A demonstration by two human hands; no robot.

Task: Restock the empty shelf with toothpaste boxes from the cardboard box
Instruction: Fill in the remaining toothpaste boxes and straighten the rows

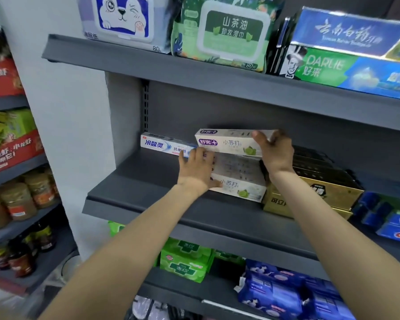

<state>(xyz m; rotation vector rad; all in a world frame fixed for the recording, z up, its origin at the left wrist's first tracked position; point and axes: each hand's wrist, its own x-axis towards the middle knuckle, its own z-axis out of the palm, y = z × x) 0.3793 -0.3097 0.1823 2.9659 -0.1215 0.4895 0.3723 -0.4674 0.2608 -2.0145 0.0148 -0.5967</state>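
Stocking in progress: white toothpaste box being seated on a stack, middle grey metal shelf [148, 176].

The right hand [274, 155] is closed over the right end of the top white-and-purple cardboard toothpaste box [226, 142], whose long axis runs left to right. The left hand [198, 168] lies flat with fingers spread against the left end of the matching white boxes beneath [238, 181], gripping nothing. A blue-and-white toothpaste box [164, 145] lies just behind and left; gold cartons [328, 188] touch the stack's right side, limiting rightward travel. The cardboard supply box is not visible.
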